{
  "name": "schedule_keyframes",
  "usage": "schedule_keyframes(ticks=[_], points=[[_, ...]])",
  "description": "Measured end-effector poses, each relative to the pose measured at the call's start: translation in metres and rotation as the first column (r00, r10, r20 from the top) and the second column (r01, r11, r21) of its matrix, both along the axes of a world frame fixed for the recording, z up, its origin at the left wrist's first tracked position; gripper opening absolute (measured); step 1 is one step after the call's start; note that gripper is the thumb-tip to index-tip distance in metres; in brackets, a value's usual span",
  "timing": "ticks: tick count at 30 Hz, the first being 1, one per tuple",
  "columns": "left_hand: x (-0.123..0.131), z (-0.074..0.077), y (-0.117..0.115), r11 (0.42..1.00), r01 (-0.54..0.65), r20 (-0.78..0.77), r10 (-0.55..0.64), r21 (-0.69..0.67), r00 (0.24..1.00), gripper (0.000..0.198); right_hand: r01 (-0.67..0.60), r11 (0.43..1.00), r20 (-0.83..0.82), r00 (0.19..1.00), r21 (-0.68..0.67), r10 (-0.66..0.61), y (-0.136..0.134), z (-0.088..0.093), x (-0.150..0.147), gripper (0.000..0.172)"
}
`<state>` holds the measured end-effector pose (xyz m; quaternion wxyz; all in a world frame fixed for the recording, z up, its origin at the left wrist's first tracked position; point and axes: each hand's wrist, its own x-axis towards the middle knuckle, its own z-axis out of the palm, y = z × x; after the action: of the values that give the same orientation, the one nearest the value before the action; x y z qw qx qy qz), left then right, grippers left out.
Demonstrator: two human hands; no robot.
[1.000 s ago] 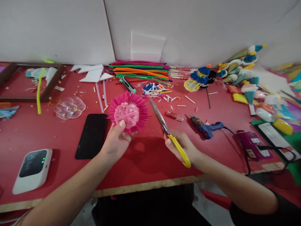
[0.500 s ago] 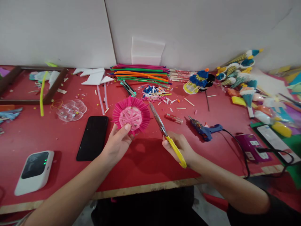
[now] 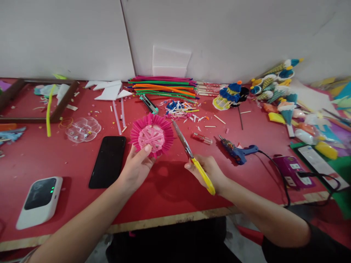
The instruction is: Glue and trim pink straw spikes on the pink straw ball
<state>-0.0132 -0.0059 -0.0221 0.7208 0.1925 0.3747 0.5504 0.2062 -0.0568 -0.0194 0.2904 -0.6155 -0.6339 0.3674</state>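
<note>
A round pink pleated rosette (image 3: 164, 126), with pale pink strips crossing over its middle, is held up over the red table. My left hand (image 3: 139, 160) grips its lower edge, the thumb on the front and the other fingers mostly behind. In my right hand (image 3: 207, 170) is a pair of scissors (image 3: 202, 174) with yellow handles. Their blades look closed and point up and left, the tips close to the rosette's right edge. Whether the tips touch it I cannot tell.
A black phone (image 3: 107, 162) and a white device (image 3: 40, 202) lie left. At right are a blue glue gun (image 3: 238, 149) and a purple power socket (image 3: 292, 171). Pipe cleaners (image 3: 164, 87), a box cutter (image 3: 148, 104) and scraps (image 3: 181, 107) lie behind; a red table edge (image 3: 175, 218) runs in front.
My right hand and the scissors have shifted slightly left, nearer the rosette. The rosette has barely moved in my left hand. The whole view has shifted a little.
</note>
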Motion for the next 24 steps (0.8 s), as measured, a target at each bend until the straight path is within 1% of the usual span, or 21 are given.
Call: schedule_keyframes(ticks=[2,5,7,10,13,16,19,21,24], points=[[0.0,0.0,0.0,1.0,-0.01,-0.002,0.01,0.011,1.0,0.043,0.005,1.0,0.007,1.0,0.014,-0.005,0.001,0.0,-0.001,0.07],[0.0,0.0,0.0,1.0,-0.029,-0.003,0.029,0.006,1.0,0.039,0.0,1.0,0.03,1.0,0.025,0.0,0.003,0.001,-0.002,0.074],[-0.001,0.001,0.0,1.0,-0.02,-0.004,0.02,-0.006,1.0,0.038,0.001,1.0,0.043,0.999,0.029,-0.002,0.004,0.002,-0.002,0.076],[-0.001,0.003,-0.001,1.0,0.0,0.001,0.0,-0.011,1.0,0.042,0.016,0.999,0.047,0.999,0.038,-0.017,0.005,0.001,-0.001,0.078],[0.0,0.004,-0.001,1.0,-0.008,0.001,0.008,-0.016,1.0,0.045,0.034,0.999,0.036,0.999,0.042,-0.036,0.005,-0.002,-0.001,0.078],[0.0,0.004,0.0,1.0,-0.004,-0.002,0.004,-0.016,1.0,0.041,0.051,0.998,-0.001,0.999,0.048,-0.051,0.005,-0.004,0.0,0.078],[0.0,0.002,0.001,1.0,-0.01,0.017,0.01,-0.018,1.0,0.037,0.077,0.997,-0.076,0.994,0.021,-0.075,0.004,-0.005,0.003,0.076],[-0.001,0.002,0.002,0.999,-0.03,0.024,0.031,-0.017,0.999,0.035,0.085,0.996,-0.128,0.988,0.001,-0.084,0.002,-0.006,0.005,0.074],[-0.003,0.004,0.002,0.998,-0.061,0.021,0.062,-0.024,0.998,0.038,0.096,0.995,-0.167,0.981,-0.002,-0.095,-0.002,-0.009,0.009,0.072]])
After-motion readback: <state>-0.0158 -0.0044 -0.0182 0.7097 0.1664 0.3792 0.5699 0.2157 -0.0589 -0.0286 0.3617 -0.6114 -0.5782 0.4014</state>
